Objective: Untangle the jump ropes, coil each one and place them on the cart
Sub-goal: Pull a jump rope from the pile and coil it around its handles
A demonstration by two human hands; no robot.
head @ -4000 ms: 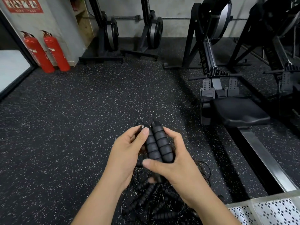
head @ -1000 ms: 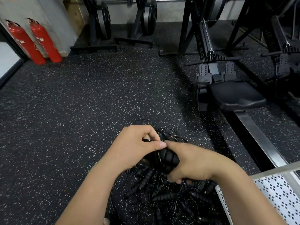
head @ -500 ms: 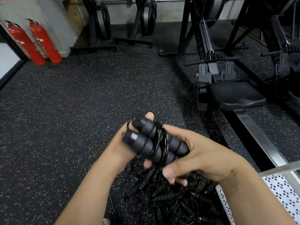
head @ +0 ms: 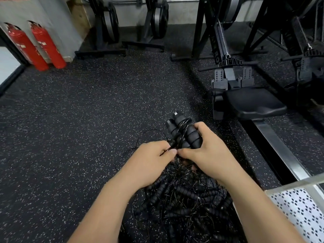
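My right hand (head: pixel 208 153) grips a pair of ribbed black jump-rope handles (head: pixel 184 132), held side by side and pointing away from me, with thin black cord wound around them. My left hand (head: pixel 150 163) pinches that cord just beside the handles, thumb tip against my right thumb. Under both hands a tangled pile of black jump ropes (head: pixel 185 199) with several foam handles lies on the speckled floor. A loose loop of cord (head: pixel 140 137) trails out to the left. The cart's perforated white shelf (head: pixel 301 211) shows at the lower right corner.
A rowing machine with a black seat (head: pixel 252 102) and metal rail (head: pixel 280 151) runs along the right. More rowers (head: pixel 108 23) stand upright at the back wall. Two red fire extinguishers (head: pixel 35 46) stand at the far left. Speckled rubber floor (head: pixel 70 120) stretches left.
The handles have swung from pointing left to pointing away from me. My left hand has come off their ends and now pinches the cord beside them; more cord sits wound around the pair.
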